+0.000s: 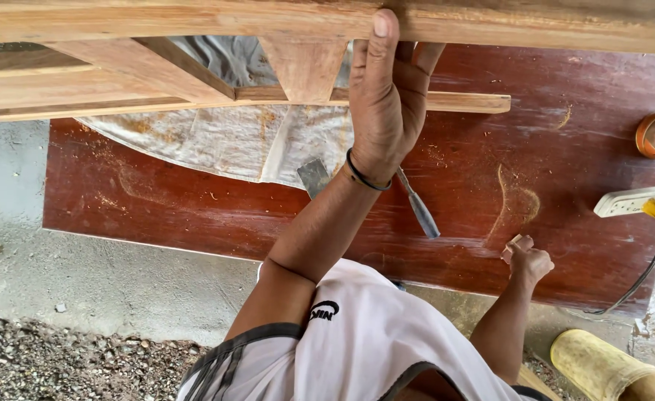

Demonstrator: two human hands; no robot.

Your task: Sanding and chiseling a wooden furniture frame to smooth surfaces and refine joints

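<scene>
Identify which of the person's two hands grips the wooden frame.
The left hand, raised with its fingers hooked on the wooden frame; the right hand sits lower, over the red board, pinching a small pale piece.

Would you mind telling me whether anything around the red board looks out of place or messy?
Sawdust is scattered in smears on the red board near the right hand. A chisel lies loose there, partly hidden behind the left hand, which grips the wooden frame. Nothing looks broken.

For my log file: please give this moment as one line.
left hand: grips wooden frame | right hand: holds small block | chisel: lies on red board
</scene>
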